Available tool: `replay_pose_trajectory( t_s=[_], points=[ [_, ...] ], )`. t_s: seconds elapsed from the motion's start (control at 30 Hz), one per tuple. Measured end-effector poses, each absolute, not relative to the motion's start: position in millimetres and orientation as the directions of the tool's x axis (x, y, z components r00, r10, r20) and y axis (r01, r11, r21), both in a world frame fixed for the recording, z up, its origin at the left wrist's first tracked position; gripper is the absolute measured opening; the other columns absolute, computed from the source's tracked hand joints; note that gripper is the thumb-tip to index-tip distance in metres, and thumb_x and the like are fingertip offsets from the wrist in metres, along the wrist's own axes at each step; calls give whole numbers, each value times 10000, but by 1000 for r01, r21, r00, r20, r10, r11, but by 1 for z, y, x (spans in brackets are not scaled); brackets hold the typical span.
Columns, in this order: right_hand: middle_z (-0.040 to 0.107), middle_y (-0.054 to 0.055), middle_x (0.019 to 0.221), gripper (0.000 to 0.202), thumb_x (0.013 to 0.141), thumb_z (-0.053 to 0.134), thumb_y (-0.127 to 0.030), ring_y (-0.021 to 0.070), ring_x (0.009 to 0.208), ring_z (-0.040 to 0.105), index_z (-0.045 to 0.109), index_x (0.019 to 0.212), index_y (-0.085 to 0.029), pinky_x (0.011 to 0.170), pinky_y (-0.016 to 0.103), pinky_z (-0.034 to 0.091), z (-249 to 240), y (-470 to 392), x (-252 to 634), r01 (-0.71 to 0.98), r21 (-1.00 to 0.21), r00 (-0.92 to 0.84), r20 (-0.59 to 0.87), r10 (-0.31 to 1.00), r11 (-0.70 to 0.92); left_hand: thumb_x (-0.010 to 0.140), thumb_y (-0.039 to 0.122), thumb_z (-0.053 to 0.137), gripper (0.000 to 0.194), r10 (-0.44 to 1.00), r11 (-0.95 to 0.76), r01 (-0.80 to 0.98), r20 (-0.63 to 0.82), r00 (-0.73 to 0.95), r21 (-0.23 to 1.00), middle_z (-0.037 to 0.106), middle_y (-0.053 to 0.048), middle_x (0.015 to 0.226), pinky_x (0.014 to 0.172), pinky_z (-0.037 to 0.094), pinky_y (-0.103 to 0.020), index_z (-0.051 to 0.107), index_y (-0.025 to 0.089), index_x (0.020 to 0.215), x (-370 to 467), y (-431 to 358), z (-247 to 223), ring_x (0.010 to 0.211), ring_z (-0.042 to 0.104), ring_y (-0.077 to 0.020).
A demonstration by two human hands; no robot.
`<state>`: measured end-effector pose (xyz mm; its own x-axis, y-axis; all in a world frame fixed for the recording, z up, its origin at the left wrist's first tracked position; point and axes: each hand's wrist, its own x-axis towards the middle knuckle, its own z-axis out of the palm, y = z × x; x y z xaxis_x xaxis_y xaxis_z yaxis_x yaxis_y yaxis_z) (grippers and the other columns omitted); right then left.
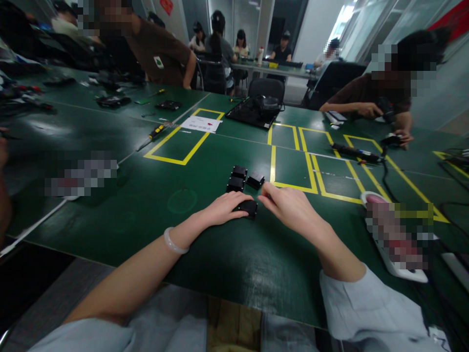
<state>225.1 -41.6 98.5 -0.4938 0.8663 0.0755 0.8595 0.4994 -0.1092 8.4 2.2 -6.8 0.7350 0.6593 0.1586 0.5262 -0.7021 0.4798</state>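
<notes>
A small black box-like part (249, 209) with shiny dots at its corners lies on the green table in front of me. Around its left side, the thumb and fingers of my left hand (227, 206) grip it. My right hand (289, 203) hovers just to its right with thumb and fingertips pinched together; anything between them is too small to make out. Beyond my hands sit more parts of the same kind: two close together, a nearer one (235, 184) and a farther one (240, 170), and a single tilted one (255, 179) beside my right fingertips.
Yellow tape outlines (295, 186) mark the table. A screwdriver (156, 131) and a paper sheet (201, 123) lie at left, a black panel (252, 111) at the back. A white-edged tray (399, 271) stands right, near a corded black tool (355, 152). Co-workers sit across.
</notes>
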Motion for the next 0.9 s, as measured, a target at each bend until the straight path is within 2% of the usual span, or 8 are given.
replay_pose_trajectory(
  t_s=[0.2, 0.4, 0.5, 0.67, 0.77, 0.9],
  points=[
    [630, 6, 749, 156, 929, 386, -267, 133, 609, 534, 478, 1037, -200, 533, 247, 235, 99, -42, 227, 826, -176, -529, 87, 844, 536, 935, 449, 517, 402, 656, -705, 520, 164, 737, 483, 571, -60, 1228, 946, 401, -357, 470, 247, 1279, 8, 3, -9, 1085, 534, -238],
    [625, 15, 712, 225, 959, 371, -378, 143, 611, 542, 509, 969, -201, 538, 248, 238, 101, -43, 225, 846, -153, -507, 63, 859, 511, 933, 455, 517, 416, 660, -702, 526, 161, 734, 480, 566, -65, 1236, 952, 400, -365, 468, 246, 1289, 8, 2, -10, 1098, 530, -244],
    [625, 21, 713, 198, 961, 365, -327, 143, 606, 538, 514, 977, -198, 537, 249, 236, 101, -42, 225, 854, -130, -502, 46, 864, 503, 936, 446, 516, 419, 656, -706, 524, 161, 737, 477, 565, -65, 1242, 958, 396, -363, 459, 248, 1300, 8, 2, -8, 1101, 530, -241],
    [629, 7, 751, 151, 922, 405, -266, 133, 611, 530, 479, 1036, -202, 538, 245, 242, 102, -44, 225, 827, -197, -524, 71, 849, 527, 937, 449, 513, 403, 654, -707, 517, 166, 738, 483, 573, -65, 1228, 944, 403, -361, 472, 245, 1282, 9, 3, -8, 1085, 537, -240],
    [629, 10, 749, 161, 938, 399, -316, 136, 620, 536, 482, 1017, -203, 539, 245, 244, 103, -44, 225, 832, -202, -513, 76, 855, 517, 931, 449, 525, 414, 656, -707, 521, 167, 736, 478, 572, -63, 1233, 945, 404, -358, 470, 242, 1285, 9, 3, -9, 1088, 534, -237],
    [616, 16, 701, 215, 964, 358, -355, 142, 601, 529, 505, 968, -199, 535, 250, 234, 103, -43, 225, 860, -146, -490, 38, 871, 490, 931, 448, 524, 422, 658, -705, 524, 165, 735, 478, 570, -60, 1239, 948, 403, -360, 463, 249, 1299, 8, 3, -9, 1092, 534, -236]
  ],
)
